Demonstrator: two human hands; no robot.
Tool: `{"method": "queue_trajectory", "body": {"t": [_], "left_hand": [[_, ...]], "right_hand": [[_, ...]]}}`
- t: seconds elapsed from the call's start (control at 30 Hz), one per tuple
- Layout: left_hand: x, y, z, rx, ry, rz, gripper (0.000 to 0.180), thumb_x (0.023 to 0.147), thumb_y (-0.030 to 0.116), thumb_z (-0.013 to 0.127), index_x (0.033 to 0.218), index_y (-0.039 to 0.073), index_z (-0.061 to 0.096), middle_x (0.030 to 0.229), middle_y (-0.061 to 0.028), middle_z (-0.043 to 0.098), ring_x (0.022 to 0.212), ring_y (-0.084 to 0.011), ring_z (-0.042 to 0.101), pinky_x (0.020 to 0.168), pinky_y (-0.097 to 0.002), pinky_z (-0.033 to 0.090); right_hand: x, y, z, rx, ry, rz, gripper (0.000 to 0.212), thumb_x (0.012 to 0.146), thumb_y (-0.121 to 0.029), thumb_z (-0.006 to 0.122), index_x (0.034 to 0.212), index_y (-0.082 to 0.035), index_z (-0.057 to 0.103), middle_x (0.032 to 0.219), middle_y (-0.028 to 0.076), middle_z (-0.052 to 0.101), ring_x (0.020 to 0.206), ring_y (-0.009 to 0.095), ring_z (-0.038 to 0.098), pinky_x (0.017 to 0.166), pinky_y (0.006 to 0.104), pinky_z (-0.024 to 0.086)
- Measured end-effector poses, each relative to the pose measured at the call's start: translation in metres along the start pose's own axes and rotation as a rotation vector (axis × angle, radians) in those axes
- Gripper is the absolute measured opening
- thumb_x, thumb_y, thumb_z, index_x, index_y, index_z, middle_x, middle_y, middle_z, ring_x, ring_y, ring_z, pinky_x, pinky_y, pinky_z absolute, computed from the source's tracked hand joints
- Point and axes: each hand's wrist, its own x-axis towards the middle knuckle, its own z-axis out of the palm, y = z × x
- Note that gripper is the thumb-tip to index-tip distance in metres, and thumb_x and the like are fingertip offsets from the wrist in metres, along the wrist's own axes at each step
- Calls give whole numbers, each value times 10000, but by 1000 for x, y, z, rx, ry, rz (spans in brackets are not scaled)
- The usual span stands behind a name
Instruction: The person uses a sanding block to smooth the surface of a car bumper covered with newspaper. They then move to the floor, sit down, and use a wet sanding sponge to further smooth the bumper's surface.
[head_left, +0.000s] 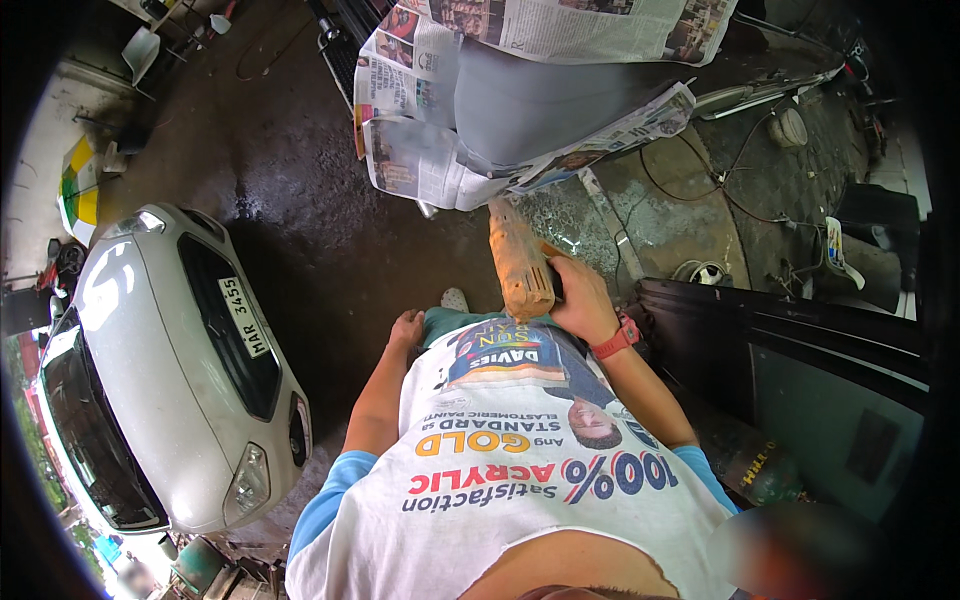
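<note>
In the head view, the right hand (583, 302) is clamped on the handle of an orange heat gun (520, 268), whose nozzle points to a gray panel (520, 105) bordered by newspaper (405, 165). The left hand (406, 329), apart, is beside the thigh; I cannot tell its finger state. A silver car (175, 380) stands at left.

We note large red, gold and dark blue lettering across the front of the white shirt (520, 455), inverted in this view, with white characters on a blue panel. We record dark letters and digits on the white plate (245, 318) of the silver car (165, 370). We find headlines and columns of print on the newspaper sheets (590, 30).
</note>
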Motion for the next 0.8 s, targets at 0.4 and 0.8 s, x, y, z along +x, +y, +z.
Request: {"method": "queue_trajectory", "body": {"t": [0.4, 0.8], "left_hand": [[-5, 5, -2, 115, 30, 18, 601, 1014, 462, 618, 1427, 26, 638, 1430, -222, 650, 1357, -337, 612, 1139, -403, 470], [-6, 26, -4, 116, 53, 61, 556, 1025, 390, 625, 1423, 1, 628, 1390, -223, 678, 1317, -332, 642, 1120, -397, 479]], "right_hand": [[-3, 9, -44, 98, 579, 6, 479, 869, -158, 825, 1268, 12, 622, 1185, 177, 714, 1046, 348, 710, 907, 418, 552], [21, -45, -54, 640, 273, -106, 420, 870, -51, 768, 1273, -7, 658, 1142, 116, 733, 1017, 271, 718, 902, 353, 551]]}}
